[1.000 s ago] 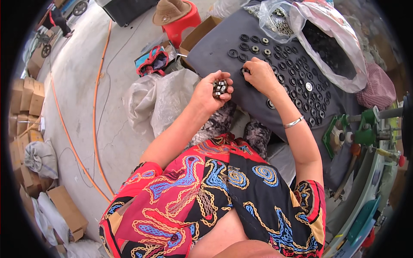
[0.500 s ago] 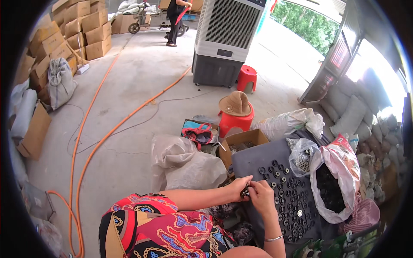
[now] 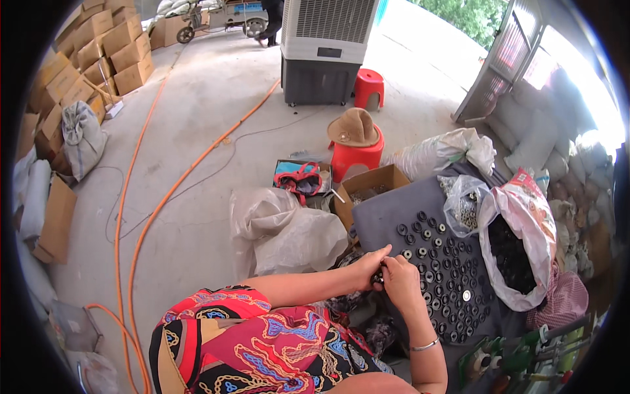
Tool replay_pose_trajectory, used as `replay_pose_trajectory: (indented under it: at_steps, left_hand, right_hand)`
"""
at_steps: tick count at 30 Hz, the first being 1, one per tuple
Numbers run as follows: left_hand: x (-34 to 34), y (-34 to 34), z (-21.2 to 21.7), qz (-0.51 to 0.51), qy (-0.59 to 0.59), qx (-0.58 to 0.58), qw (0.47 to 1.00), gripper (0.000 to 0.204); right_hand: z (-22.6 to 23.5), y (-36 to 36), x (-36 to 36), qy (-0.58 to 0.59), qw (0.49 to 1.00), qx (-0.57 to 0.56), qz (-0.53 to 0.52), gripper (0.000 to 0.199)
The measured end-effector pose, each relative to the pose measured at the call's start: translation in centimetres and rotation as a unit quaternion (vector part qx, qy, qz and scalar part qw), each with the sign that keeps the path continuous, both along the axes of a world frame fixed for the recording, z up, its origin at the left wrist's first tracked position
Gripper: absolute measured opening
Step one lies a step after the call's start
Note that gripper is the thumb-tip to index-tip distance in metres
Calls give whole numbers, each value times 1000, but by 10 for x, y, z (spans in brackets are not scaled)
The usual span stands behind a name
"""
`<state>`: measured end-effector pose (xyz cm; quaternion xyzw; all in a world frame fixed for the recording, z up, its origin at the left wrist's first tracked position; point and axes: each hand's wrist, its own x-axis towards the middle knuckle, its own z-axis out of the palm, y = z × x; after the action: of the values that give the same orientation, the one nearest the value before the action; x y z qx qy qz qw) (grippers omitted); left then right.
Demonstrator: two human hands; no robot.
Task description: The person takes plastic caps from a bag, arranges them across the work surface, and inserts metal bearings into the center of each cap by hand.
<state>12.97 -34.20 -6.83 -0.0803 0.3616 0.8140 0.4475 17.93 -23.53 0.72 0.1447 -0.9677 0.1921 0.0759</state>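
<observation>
My left hand [image 3: 371,268] and my right hand [image 3: 402,282] meet over the near left edge of a dark grey board [image 3: 384,213]. Small black ring-shaped parts [image 3: 378,276] are pinched between their closed fingers; the exact number is hidden. Rows of black rings [image 3: 451,276] lie on the board to the right of my hands, a few with pale metal centres. One shiny silver disc [image 3: 466,295] sits among them. Beyond the rows, a clear plastic bag [image 3: 459,220] holds small metal pieces. A white and red sack [image 3: 535,226] stands open beside it, with black parts inside.
A cardboard box [image 3: 397,177] and a red stool [image 3: 357,159] bearing a straw hat [image 3: 354,128] stand beyond the board. Crumpled plastic sheeting [image 3: 298,240] lies left of it. Orange hoses [image 3: 197,164] cross the floor towards a large air cooler [image 3: 321,79]. Green metal equipment [image 3: 485,358] stands near right.
The view has tilted slightly downward, so the background sits higher. Both hands stay together at the small parts. The person in the background is now partly cut off by the upper edge.
</observation>
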Motion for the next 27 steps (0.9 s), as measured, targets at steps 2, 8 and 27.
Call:
replay_pose_trajectory:
  at_steps: [2,8,27]
  left_hand:
    - [1,0,5,16,1,-26,1000,44]
    - [-7,0,-3,-7,-36,39,999,44]
    - [16,-13,8,22,153,-72,985,25]
  right_hand:
    - [1,1,0,-7,1000,-3,15,18]
    - [-9,10,-7,-64,993,-101,-24,19]
    - [-2,9,19,61,995,-59,-58,18]
